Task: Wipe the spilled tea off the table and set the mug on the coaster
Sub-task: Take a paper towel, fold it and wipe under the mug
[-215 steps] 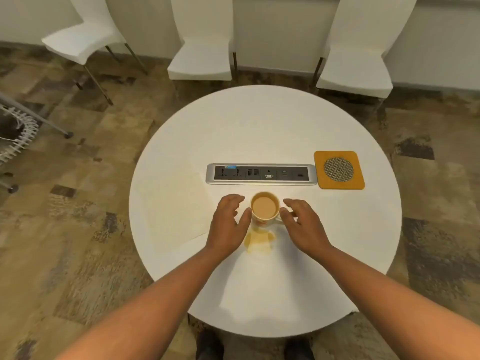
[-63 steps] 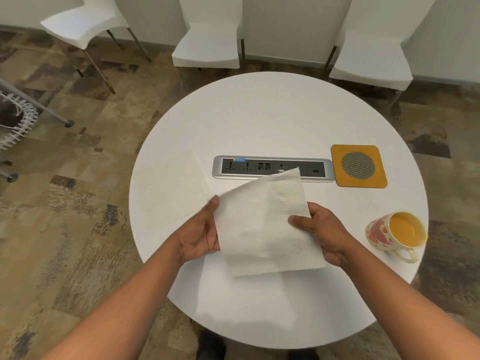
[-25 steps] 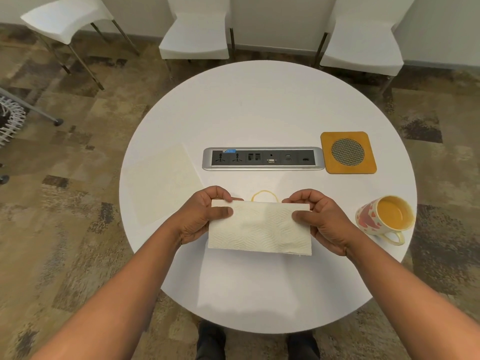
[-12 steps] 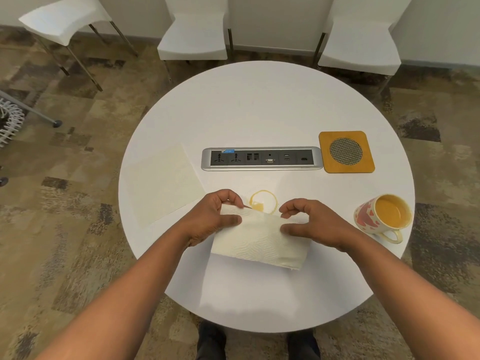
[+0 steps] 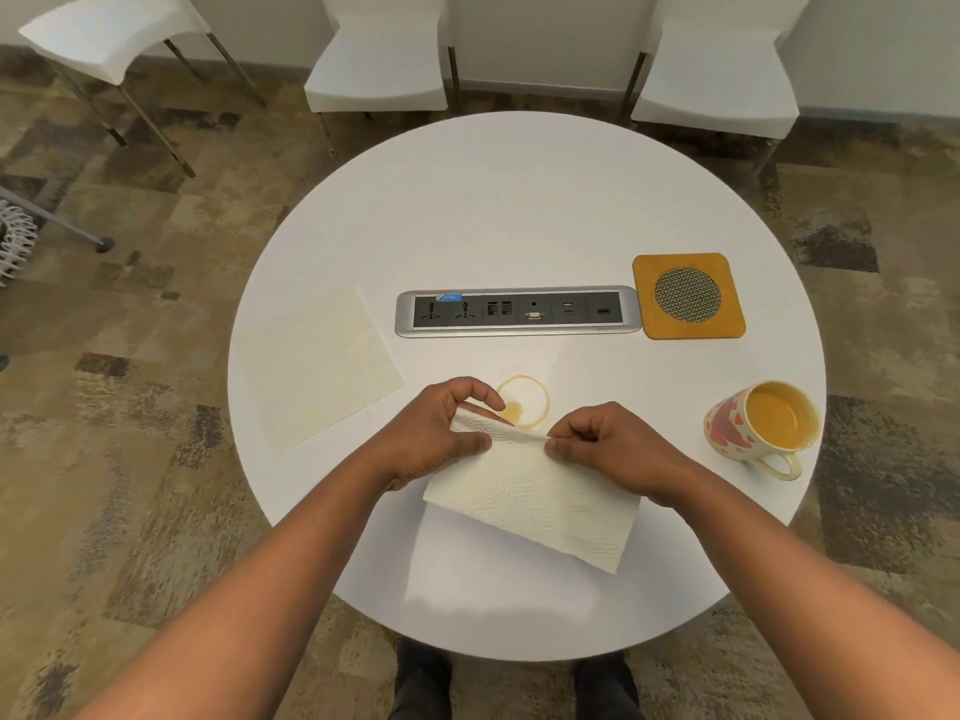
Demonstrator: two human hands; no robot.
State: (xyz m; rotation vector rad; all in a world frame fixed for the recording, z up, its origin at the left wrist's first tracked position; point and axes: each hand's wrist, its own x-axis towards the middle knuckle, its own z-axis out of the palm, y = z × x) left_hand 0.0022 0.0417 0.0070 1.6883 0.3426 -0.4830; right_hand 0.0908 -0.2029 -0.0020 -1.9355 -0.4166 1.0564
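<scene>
A folded white paper towel (image 5: 535, 504) lies near the front of the round white table (image 5: 519, 210). My left hand (image 5: 441, 433) pinches its far left corner and my right hand (image 5: 608, 444) pinches its far edge. Just beyond my fingers is a ring of spilled tea (image 5: 523, 402) with a small puddle inside it. The heart-patterned mug (image 5: 761, 426), holding tea, stands at the table's right edge. The orange coaster (image 5: 688, 296) with a mesh centre lies behind it, with nothing on it.
A silver socket strip (image 5: 517, 311) is set into the table's middle, left of the coaster. A second flat paper sheet (image 5: 317, 363) lies at the table's left. Three white chairs (image 5: 376, 59) stand beyond the table. My shoes (image 5: 423, 683) show below its front edge.
Both hands have drawn closer together along the towel's far edge, bunching it. The towel's near part has slid toward the right front, and the tea ring shows more fully.
</scene>
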